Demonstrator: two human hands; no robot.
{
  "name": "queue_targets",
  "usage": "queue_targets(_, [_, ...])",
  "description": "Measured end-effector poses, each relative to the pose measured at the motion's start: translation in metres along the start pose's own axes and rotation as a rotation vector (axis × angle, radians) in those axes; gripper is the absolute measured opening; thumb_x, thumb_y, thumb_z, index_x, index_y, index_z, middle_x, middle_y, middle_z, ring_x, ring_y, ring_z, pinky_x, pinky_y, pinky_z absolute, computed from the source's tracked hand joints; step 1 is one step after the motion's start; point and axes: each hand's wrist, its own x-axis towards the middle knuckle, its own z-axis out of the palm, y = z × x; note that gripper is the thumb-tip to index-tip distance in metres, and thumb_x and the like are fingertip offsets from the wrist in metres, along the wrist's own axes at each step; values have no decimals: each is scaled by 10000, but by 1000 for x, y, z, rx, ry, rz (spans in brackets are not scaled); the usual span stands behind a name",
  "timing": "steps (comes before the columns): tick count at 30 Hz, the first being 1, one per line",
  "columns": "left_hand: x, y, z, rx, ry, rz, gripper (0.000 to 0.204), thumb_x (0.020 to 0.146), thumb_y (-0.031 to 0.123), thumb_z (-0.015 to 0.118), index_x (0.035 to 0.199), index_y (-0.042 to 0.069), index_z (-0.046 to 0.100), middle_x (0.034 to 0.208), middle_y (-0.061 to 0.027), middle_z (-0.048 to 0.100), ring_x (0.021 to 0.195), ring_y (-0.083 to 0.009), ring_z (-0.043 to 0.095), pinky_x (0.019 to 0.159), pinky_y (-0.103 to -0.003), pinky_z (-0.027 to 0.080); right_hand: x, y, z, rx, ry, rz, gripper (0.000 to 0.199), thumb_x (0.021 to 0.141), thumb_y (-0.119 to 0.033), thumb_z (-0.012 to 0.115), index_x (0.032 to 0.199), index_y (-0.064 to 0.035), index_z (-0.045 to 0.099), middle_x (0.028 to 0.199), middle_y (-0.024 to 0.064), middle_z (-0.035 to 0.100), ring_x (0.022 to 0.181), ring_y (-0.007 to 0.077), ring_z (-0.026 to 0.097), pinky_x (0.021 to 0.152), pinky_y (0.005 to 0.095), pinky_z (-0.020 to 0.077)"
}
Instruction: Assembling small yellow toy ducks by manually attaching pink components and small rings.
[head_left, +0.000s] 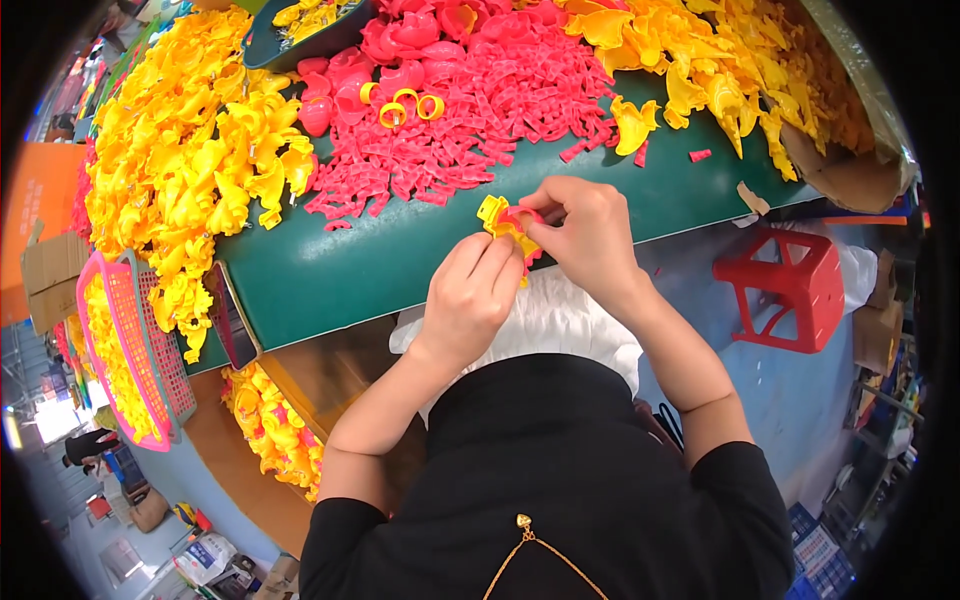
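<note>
Close to the table's near edge, my two hands meet over a small yellow plastic part [492, 213]. My left hand [468, 298] pinches this part from the left, its fingers closed round the lower portion. A pink plastic piece [519, 217] sits against the yellow part, with the thumb and fingers of my right hand [588, 232] closed on it. My fingers hide much of both pieces, so how they join cannot be made out. Beyond my hands spreads a heap of small pink plastic pieces [470, 110] on the green table [350, 265].
Yellow moulded parts [190, 130] pile up at the left, and more yellow parts [725, 65] at the far right. Yellow rings [393, 115] lie on the pink heap. A dark green tray [262, 45], a pink basket [125, 345] and a red stool [795, 285] stand around.
</note>
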Motion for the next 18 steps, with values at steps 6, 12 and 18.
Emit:
queue_targets(6, [-5,-2,1,-13,8,25,262,658,7,684,914,-30,644,955,-110,615,897,-260,600,753,-327,536,2,-5,-7,-207,-82,-170,133,698,-23,714,801,-28,632,729,104,624,631,292,623,536,359,493])
queue_targets(12, [-24,23,-4,-1172,288,-712,840,804,352,761,1405,2,289,1385,-162,388,983,-230,617,794,-378,560,11,-4,-35,213,-181,-206,167,704,23,710,852,-16,642,795,114,638,693,273,642,606,335,515])
queue_targets(18, [-19,7,8,-2720,-448,-776,740,997,604,208,1419,14,350,1323,-265,508,929,-284,660,795,-374,549,7,-19,-65,199,-547,-188,241,793,-99,695,1014,-10,657,963,114,682,904,279,652,804,367,519])
